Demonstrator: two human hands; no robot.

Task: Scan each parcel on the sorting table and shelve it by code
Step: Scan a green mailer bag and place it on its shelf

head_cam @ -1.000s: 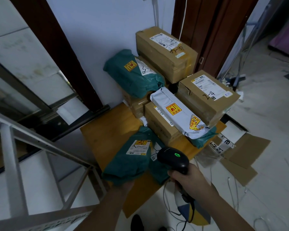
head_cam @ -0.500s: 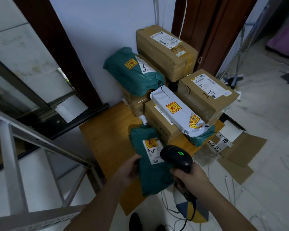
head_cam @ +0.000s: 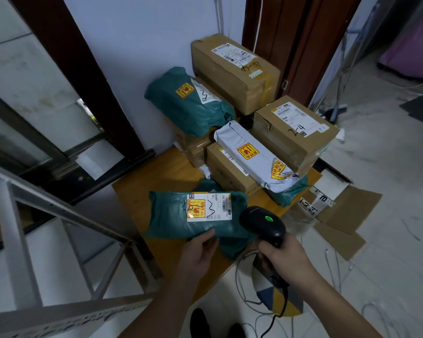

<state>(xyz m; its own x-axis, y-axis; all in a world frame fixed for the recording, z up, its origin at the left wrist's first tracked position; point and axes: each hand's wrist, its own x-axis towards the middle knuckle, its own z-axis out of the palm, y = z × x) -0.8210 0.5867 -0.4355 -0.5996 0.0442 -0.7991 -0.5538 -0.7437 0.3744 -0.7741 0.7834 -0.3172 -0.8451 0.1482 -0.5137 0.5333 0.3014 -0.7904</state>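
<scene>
**Green bag turned label-up, scanner brought to it**

Change: half a second ago the green bag point(head_cam: 195, 215) lay lengthwise, pointing away from the person, held at its left edge. It now lies crosswise over the near end of the wooden table point(head_cam: 156, 176), white label point(head_cam: 209, 207) facing up and level with the view. The left hand point(head_cam: 199, 252) has shifted to the bag's near edge, thumb on top, fingers curled under it. The right hand point(head_cam: 282, 259) keeps its fist round the handle of the black scanner point(head_cam: 263, 224), whose head now sits just right of the label, green light lit.

Reading: the parcel looks set up for its scan. Whether the code has already registered I cannot tell; the green light alone does not settle it. Shelving not yet begun.

Not readable or hidden:
- Small print and barcode on the label are blurred; a black scrawl crosses it.
- Left fingers under the bag not visible.
- Scanner's front window faces away.
- The stack of boxes point(head_cam: 293, 128) and bags behind covers lower parcels.
- No shelf clearly identifiable.
</scene>
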